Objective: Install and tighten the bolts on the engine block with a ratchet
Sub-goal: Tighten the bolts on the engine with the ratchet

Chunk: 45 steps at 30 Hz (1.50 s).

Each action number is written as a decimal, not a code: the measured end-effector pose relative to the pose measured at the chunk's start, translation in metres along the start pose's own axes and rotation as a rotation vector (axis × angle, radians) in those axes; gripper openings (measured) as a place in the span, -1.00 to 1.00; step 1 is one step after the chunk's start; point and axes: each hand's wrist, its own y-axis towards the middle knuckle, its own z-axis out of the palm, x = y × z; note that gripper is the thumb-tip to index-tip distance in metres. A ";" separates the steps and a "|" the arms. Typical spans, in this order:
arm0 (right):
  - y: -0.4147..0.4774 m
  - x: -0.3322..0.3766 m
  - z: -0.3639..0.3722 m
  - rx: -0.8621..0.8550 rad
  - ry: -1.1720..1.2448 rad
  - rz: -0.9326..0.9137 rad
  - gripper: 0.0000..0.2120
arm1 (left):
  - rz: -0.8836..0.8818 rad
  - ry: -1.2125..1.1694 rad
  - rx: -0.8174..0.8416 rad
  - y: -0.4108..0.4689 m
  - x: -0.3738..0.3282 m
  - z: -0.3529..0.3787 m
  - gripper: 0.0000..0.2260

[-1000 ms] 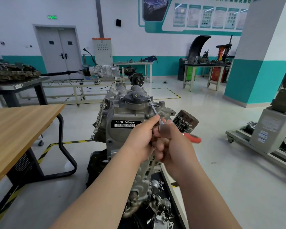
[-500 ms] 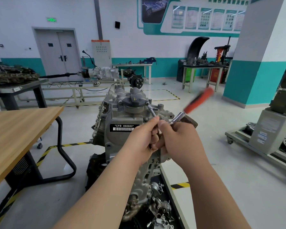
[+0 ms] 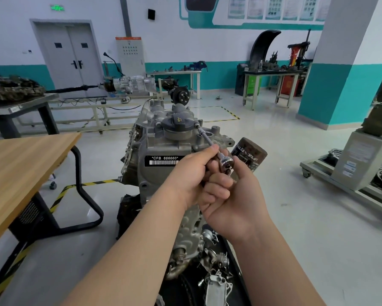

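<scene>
A grey engine block (image 3: 154, 149) with a "CFB 666660" label stands upright in front of me. A ratchet's chrome head (image 3: 226, 162) sits on a thin extension bar (image 3: 206, 136) that runs up-left to a bolt (image 3: 197, 125) beside the black oil cap (image 3: 178, 122). My left hand (image 3: 191, 173) pinches the extension bar just below the block's top. My right hand (image 3: 232, 199) grips the ratchet below its head; the handle is hidden inside the fist.
A dark oil filter (image 3: 249, 156) sticks out on the block's right side. A wooden table (image 3: 20, 162) stands at left. Loose metal parts (image 3: 216, 281) lie below the block. A wheeled stand (image 3: 351, 173) is at right, with workbenches and a gearbox behind.
The ratchet's orange handle swung from low right up to the upper right, then back down into my right fist, out of sight. My left hand stayed on the extension bar.
</scene>
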 end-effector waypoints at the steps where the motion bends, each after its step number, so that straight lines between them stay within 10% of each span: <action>1: 0.001 -0.001 -0.001 -0.016 -0.033 -0.024 -0.60 | 0.008 0.004 0.005 0.001 0.001 -0.001 -0.65; 12: -0.010 0.013 0.008 -0.418 -1.765 -0.682 -0.52 | 0.077 -0.065 -0.044 0.003 0.005 -0.007 -0.82; 15: -0.010 0.017 0.014 -0.496 -2.001 -0.781 -0.63 | 0.102 -0.090 -0.008 0.000 0.003 -0.003 -0.47; 20: -0.005 0.021 0.011 -0.402 -1.777 -0.804 -0.58 | 0.122 -0.042 -0.003 0.000 0.001 -0.002 -0.72; 34: -0.008 0.006 0.002 0.091 -0.004 0.067 -0.62 | 0.000 -0.053 -0.006 0.003 0.004 -0.001 -0.72; 39: -0.005 0.000 -0.001 0.021 -0.139 -0.022 -0.62 | 0.005 -0.071 -0.055 0.000 0.005 0.003 -0.71; 45: -0.008 0.011 -0.002 -0.220 -1.244 -0.457 -0.50 | 0.019 -0.054 -0.107 -0.005 0.002 0.001 -0.71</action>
